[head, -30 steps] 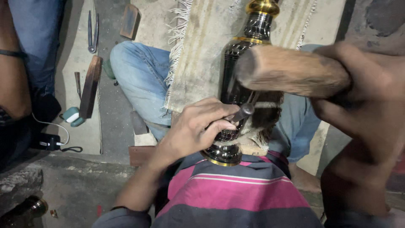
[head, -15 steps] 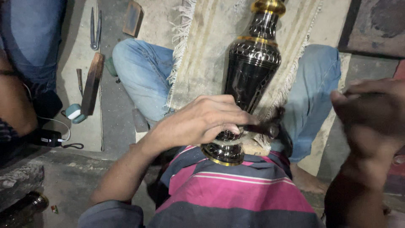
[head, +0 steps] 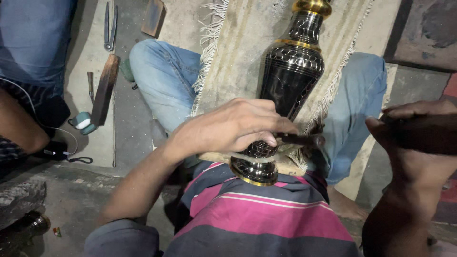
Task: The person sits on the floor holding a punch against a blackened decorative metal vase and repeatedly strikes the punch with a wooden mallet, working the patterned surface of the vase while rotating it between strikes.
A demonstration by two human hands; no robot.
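Head view, left to right: pliers [head: 110, 26], a wooden block [head: 105, 88] and a small chisel [head: 90, 85] lie on the floor by another person's leg [head: 35, 40], crowding that edge. The left hand [head: 233, 127] has its grip pressed around a thin dark punch [head: 300, 140], steadying the tip against the black engraved vase [head: 288, 81], which lies along a fringed cloth [head: 238, 52] across the lap so it cannot roll. The right hand [head: 412, 138], grip wrapped about a wooden mallet [head: 428, 133], hangs apart at the right, with open room between them.
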